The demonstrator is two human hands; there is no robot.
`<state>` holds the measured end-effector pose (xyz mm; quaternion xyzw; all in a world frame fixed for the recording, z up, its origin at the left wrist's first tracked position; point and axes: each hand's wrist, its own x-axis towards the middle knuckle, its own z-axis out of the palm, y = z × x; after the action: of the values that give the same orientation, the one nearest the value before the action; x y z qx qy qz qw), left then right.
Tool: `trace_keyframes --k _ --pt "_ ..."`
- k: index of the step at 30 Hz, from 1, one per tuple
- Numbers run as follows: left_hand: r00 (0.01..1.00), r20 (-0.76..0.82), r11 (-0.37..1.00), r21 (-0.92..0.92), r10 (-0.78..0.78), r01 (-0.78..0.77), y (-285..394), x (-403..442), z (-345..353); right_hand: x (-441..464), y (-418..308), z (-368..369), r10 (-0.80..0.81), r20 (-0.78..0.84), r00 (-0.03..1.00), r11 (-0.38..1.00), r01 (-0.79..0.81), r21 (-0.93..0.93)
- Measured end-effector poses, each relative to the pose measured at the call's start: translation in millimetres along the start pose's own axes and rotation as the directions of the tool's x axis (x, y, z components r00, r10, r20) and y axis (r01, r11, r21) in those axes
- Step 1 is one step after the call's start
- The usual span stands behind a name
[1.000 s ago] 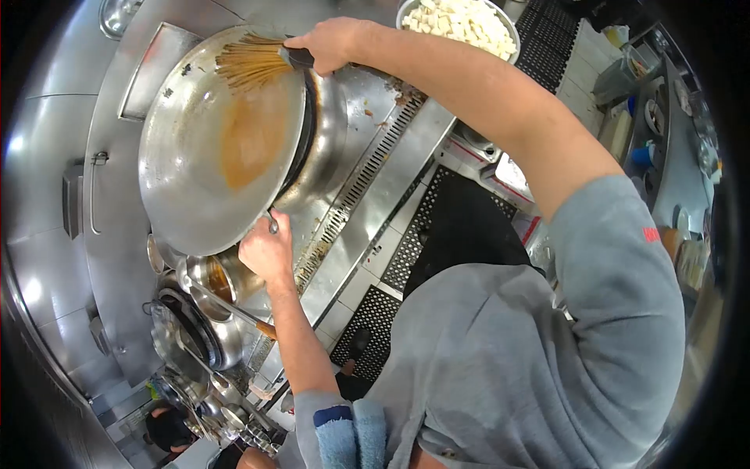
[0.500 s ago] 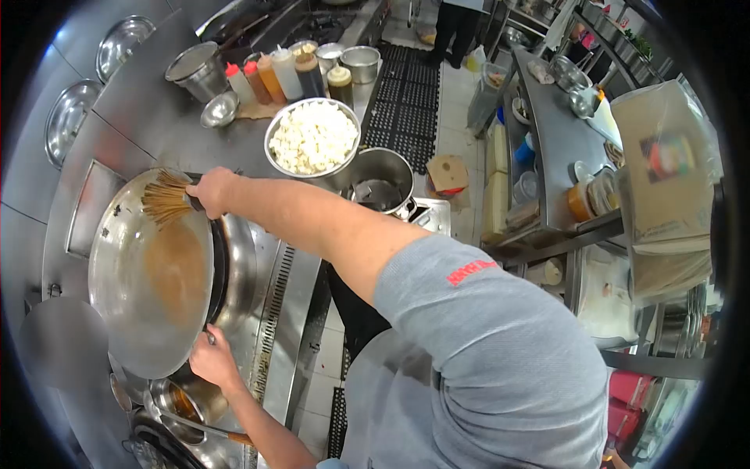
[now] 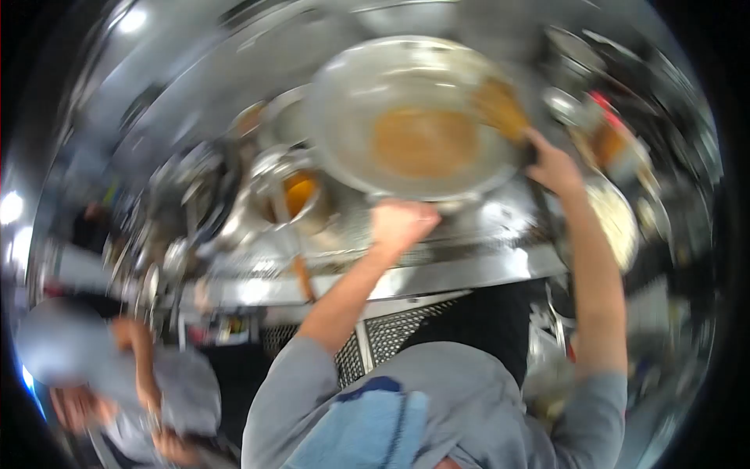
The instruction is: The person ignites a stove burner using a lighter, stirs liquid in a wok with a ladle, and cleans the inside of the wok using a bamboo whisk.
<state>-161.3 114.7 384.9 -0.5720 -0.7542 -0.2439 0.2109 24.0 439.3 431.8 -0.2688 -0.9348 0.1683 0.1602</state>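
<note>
A large metal wok [image 3: 340,125] is held over the steel range, with a pool of brown liquid [image 3: 426,142] in its bottom. My left hand [image 3: 402,223] is closed around the grip at the wok's near rim. In my right hand [image 3: 553,166] is a bamboo wok brush [image 3: 500,109], its bristles against the right inner side of the wok. Motion blur softens the whole view. Left of the wok stands a metal pot [image 3: 316,215] with orange-brown liquid inside, and a wooden-handled ladle [image 3: 301,277] rests across it.
On the right are a bowl of pale chopped pieces [image 3: 613,223] and blurred sauce bottles [image 3: 609,141]. A co-worker in grey [image 3: 176,383] stands at the lower left. The range's front edge [image 3: 461,277] runs just before my body.
My head view has swung left, bringing the co-worker into sight. The wok now appears at the upper middle, its liquid pooled at the bottom. Both hands keep their holds.
</note>
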Motion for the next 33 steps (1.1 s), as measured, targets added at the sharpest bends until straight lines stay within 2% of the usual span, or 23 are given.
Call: trace_keyframes --k 1,2,3,4,6,9,10,12,14,16,18,19,21,22,23,24,25,26,27,28,32,33 --pt "0.999 -0.040 1.000 0.006 0.019 -0.019 -0.2 -0.8 -2.3 1.9 -9.4 -5.6 0.044 0.034 0.998 0.998 -0.042 -0.046" --pt "1.000 0.009 0.996 0.092 -0.019 0.018 0.8 2.4 -5.7 7.7 -6.7 -3.0 0.105 0.049 0.993 0.993 -0.102 -0.063" --pt "0.999 -0.029 0.994 0.109 -0.014 0.017 0.1 3.3 -7.1 8.7 -12.4 -6.7 0.108 0.071 0.992 0.991 -0.102 -0.085" --pt "0.996 -0.089 0.998 0.062 -0.004 0.010 -3.2 4.4 -4.6 11.7 -15.4 -9.1 0.135 0.084 0.987 0.985 -0.124 -0.121" --pt "0.996 -0.084 0.997 0.071 -0.007 0.013 1.0 4.0 -3.8 17.6 -11.8 -5.3 0.099 0.082 0.992 0.991 -0.091 -0.102" --pt "0.992 -0.123 0.999 0.034 -0.002 0.006 2.6 2.6 -3.1 10.5 -10.5 -8.4 0.156 0.107 0.982 0.984 -0.145 -0.105" --pt "0.986 -0.167 0.999 0.036 0.023 -0.017 2.2 3.5 -1.3 7.1 -21.8 -15.9 0.148 0.114 0.982 0.983 -0.133 -0.126" --pt "0.995 -0.100 0.994 0.105 0.015 -0.005 2.0 3.8 -1.8 7.7 -12.9 -15.7 0.085 0.098 0.992 0.987 -0.070 -0.144" --pt "0.983 -0.172 0.993 0.112 0.068 -0.049 2.0 8.0 -2.5 9.6 -27.8 -32.9 0.155 0.186 0.970 0.969 -0.113 -0.219" --pt "0.981 -0.170 0.989 0.129 0.099 -0.077 0.5 10.6 -4.9 11.5 -35.0 -46.7 0.197 0.274 0.941 0.951 -0.116 -0.285" --pt "0.976 -0.190 0.989 0.124 0.104 -0.082 -4.6 11.6 -3.3 18.6 -37.6 -57.1 0.163 0.352 0.922 0.949 -0.049 -0.312" --pt "0.983 -0.143 0.993 0.034 0.117 -0.113 -1.2 15.8 -0.7 19.1 -34.1 -57.2 0.113 0.344 0.932 0.949 0.002 -0.316" --pt "0.995 -0.096 0.999 -0.029 0.038 -0.041 -6.5 13.6 -11.3 19.7 -19.1 -58.1 -0.078 0.296 0.952 0.973 0.138 -0.186" --pt "0.963 -0.237 0.991 -0.015 0.128 -0.135 -15.7 13.2 2.1 19.7 -31.2 -67.1 -0.086 0.316 0.945 0.981 0.136 -0.140" --pt "0.969 -0.203 0.989 0.069 0.140 -0.129 -14.4 20.8 -5.5 26.9 -21.5 -60.3 -0.155 0.314 0.937 0.986 0.164 -0.005" --pt "0.986 -0.046 0.964 0.220 0.162 -0.148 -17.2 25.1 -6.5 34.5 -21.7 -61.1 -0.105 0.396 0.912 0.994 0.103 0.026" --pt "0.988 -0.111 0.988 0.122 0.111 -0.097 -18.2 34.5 -12.0 47.6 2.7 -52.3 -0.317 0.398 0.861 0.945 0.252 0.207" --pt "0.950 -0.247 0.978 0.124 0.192 -0.166 -23.2 45.0 -5.4 64.5 31.8 -48.1 -0.247 0.489 0.836 0.961 0.147 0.234" --pt "0.948 -0.262 0.977 0.164 0.179 -0.139 -29.0 47.4 -10.9 83.5 59.3 -42.4 -0.174 0.574 0.800 0.970 0.038 0.241" --pt "0.939 -0.279 0.974 0.161 0.201 -0.160 -26.8 53.7 -13.8 60.5 -1.8 -83.9 -0.173 0.601 0.781 0.984 0.156 0.080" --pt "0.947 -0.248 0.971 0.173 0.204 -0.164 -30.3 56.2 -31.8 58.5 1.2 -79.3 -0.197 0.620 0.759 0.971 0.063 0.231" --pt "0.948 -0.232 0.967 0.181 0.220 -0.180 -21.9 67.8 -33.3 60.3 17.4 -81.9 -0.230 0.604 0.763 0.967 0.110 0.229"
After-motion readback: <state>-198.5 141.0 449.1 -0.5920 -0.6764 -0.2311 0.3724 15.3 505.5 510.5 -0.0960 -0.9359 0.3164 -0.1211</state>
